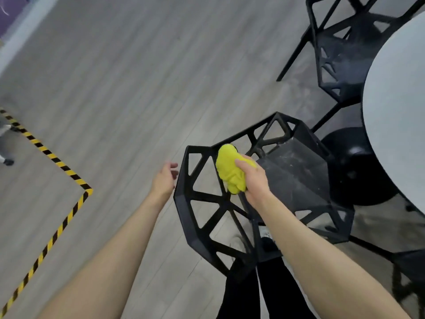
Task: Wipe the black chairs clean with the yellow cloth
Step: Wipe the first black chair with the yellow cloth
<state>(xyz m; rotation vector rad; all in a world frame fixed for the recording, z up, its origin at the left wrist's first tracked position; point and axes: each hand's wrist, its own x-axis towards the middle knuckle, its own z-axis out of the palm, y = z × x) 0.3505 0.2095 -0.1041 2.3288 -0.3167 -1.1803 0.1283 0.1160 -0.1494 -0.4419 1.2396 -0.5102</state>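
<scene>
A black chair (296, 173) with an open triangular lattice back stands right in front of me, its dusty seat toward the table. My right hand (255, 180) grips a bunched yellow cloth (230, 171) and presses it against the inner side of the chair's backrest. My left hand (164, 179) hovers just left of the backrest's outer edge, fingers apart, holding nothing. A second black chair (338, 54) of the same kind stands farther off at the upper right.
A round grey table (400, 107) with a black pedestal base (354, 166) fills the right edge. Yellow-and-black tape (66, 171) marks a corner on the grey wooden floor to the left. Part of another black chair (411, 270) shows at lower right.
</scene>
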